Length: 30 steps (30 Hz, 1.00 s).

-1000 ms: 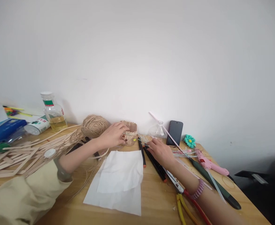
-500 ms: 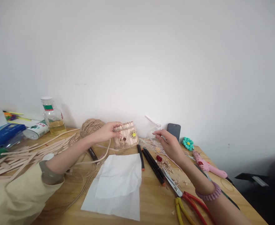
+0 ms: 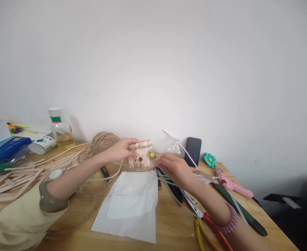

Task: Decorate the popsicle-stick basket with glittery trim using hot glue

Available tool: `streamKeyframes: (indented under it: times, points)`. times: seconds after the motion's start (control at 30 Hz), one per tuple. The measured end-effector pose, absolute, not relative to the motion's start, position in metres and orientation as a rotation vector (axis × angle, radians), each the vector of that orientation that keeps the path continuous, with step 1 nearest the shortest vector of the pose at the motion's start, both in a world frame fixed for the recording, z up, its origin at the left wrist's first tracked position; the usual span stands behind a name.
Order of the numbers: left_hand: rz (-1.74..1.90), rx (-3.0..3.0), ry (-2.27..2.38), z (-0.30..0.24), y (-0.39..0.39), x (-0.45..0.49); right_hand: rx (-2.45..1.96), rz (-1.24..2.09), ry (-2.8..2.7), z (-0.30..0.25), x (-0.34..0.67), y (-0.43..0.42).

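My left hand (image 3: 124,150) grips a small container faced with upright wooden craft sticks (image 3: 144,157), thumb on the front and fingers behind its top rim. Twine runs along its top and bottom edges. A brown button-like dot and a flower with a yellow centre (image 3: 152,154) decorate its front. At the container's right side is my right hand (image 3: 176,167), its fingers pinched together. What they hold, if anything, is hidden. Shiny clear strands (image 3: 166,177) hang below the right hand. White paper sheets (image 3: 129,205) lie under and in front of the container.
Scissors (image 3: 195,209) and black markers (image 3: 176,193) lie below my right forearm. A pink glue gun (image 3: 232,184), a teal flower (image 3: 210,159) and a phone (image 3: 193,151) are at right. A twine ball (image 3: 103,142), loose sticks (image 3: 25,177) and a glass bottle (image 3: 61,130) are at left.
My right hand has moved left and down, from beside the clear bottle to the container's right side. The container has shifted slightly down, still in my left hand.
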<state>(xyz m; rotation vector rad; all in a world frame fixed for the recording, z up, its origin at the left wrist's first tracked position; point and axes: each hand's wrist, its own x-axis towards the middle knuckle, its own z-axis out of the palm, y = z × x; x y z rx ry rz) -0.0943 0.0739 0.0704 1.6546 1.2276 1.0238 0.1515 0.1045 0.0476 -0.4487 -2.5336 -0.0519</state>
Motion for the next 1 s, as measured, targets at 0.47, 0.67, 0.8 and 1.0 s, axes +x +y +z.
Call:
streamKeyframes:
  times: [0.47,0.67,0.8,1.0]
  points:
    - [1.046,1.615,1.229,0.07,0.071,-0.091,-0.359,-0.044,-2.61,0.046,0.142,0.103]
    - [1.075,1.568,1.194,0.068,0.067,-0.093,-0.346,-0.097,-2.629,0.054,0.143,0.096]
    - [1.067,1.551,1.178,0.069,0.067,-0.094,-0.332,-0.207,-2.623,0.053,0.143,0.09]
    - [1.056,1.537,1.164,0.071,0.067,-0.095,-0.349,-0.41,-2.503,0.039,0.14,0.091]
